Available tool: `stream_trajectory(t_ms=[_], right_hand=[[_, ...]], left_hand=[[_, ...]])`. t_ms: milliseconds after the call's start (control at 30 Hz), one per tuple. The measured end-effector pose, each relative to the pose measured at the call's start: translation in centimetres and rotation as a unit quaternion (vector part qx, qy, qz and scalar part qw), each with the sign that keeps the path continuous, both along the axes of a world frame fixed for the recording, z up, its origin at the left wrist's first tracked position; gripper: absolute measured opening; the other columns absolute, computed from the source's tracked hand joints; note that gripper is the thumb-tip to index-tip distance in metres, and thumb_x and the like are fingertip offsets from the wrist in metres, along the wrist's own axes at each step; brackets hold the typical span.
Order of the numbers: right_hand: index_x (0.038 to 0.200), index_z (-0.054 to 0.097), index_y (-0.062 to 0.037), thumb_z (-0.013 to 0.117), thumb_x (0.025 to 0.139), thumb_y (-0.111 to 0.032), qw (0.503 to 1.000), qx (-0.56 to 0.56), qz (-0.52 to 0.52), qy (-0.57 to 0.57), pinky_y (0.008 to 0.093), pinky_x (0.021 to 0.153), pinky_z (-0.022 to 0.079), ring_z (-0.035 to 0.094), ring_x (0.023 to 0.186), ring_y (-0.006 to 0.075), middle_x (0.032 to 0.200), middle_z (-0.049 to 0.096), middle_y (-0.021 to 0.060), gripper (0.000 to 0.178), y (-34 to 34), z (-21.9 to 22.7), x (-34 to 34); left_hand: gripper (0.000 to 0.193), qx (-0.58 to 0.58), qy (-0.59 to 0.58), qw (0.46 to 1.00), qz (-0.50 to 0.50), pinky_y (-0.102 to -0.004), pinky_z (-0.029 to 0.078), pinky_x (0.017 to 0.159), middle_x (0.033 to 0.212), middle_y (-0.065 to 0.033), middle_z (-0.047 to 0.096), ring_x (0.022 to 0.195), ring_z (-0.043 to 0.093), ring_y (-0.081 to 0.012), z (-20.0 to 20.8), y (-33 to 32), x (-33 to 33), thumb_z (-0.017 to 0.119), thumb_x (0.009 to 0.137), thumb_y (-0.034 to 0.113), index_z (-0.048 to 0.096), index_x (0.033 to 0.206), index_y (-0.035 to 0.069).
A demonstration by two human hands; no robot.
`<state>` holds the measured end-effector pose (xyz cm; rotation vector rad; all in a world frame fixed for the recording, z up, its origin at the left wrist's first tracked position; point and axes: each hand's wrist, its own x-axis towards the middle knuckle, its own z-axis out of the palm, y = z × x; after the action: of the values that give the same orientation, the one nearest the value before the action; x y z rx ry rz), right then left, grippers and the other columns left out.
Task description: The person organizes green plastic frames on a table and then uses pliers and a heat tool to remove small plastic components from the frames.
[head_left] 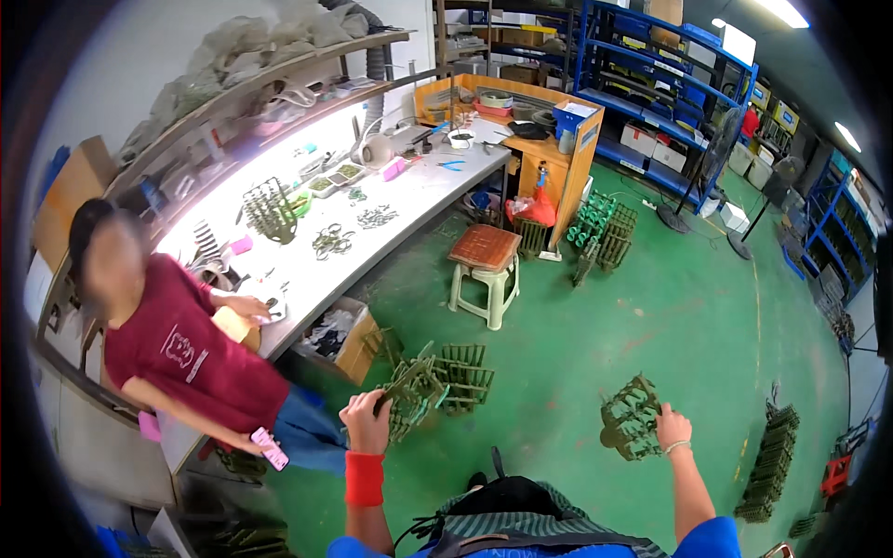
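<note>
My left hand, above a red wristband, is closed round the edge of a dark green pronged rack. Small teal pieces show among its prongs. Out to the right, my right hand grips the side of another dark green rack, which hangs over the green floor. Just beyond the left one, a similar pronged rack stands on the floor; where the two overlap I cannot tell them apart fully.
A person in a maroon shirt stands at the left by the lit white workbench, holding a phone. A stool stands ahead. More racks line the right floor. A cardboard box sits under the bench.
</note>
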<state>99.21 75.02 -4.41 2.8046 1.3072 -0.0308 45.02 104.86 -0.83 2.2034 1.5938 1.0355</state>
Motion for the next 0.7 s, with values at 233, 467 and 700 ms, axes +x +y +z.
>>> stream_trajectory(t_ms=[233,467,700], right_hand=[[0.103,0.051,-0.0075,0.063,0.091,-0.02,0.999,0.028,0.025,-0.022,0.0521,0.065,0.052,0.065,0.075,0.041,0.085,0.066,0.0178,0.021,12.3,2.7,12.6],[0.102,0.053,-0.0099,0.062,0.091,-0.024,0.975,0.045,0.217,-0.013,0.0524,0.063,0.052,0.064,0.073,0.0419,0.086,0.066,0.0175,0.02,36.0,3.2,24.0],[0.109,0.051,-0.0099,0.058,0.094,-0.024,0.902,0.135,0.41,-0.008,0.0524,0.064,0.051,0.063,0.073,0.0418,0.086,0.065,0.0186,0.022,62.8,9.7,25.4]], left_hand=[[0.02,0.029,0.016,0.998,0.044,-0.0384,0.038,0.082,0.093,-0.0054,0.069,0.092,0.062,-0.0255,0.7,12.2,11.2,0.072,0.08,0.016,0.069,0.099,0.009],[0.02,0.011,-0.044,0.982,0.183,-0.0399,0.045,0.081,0.093,-0.0108,0.069,0.091,0.062,-0.029,1.2,20.0,18.1,0.072,0.081,0.015,0.069,0.099,0.005],[0.024,-0.042,-0.12,0.959,0.255,-0.0364,0.053,0.077,0.095,-0.0167,0.069,0.085,0.067,-0.0305,2.5,25.7,21.0,0.073,0.083,0.016,0.069,0.1,-0.001]])
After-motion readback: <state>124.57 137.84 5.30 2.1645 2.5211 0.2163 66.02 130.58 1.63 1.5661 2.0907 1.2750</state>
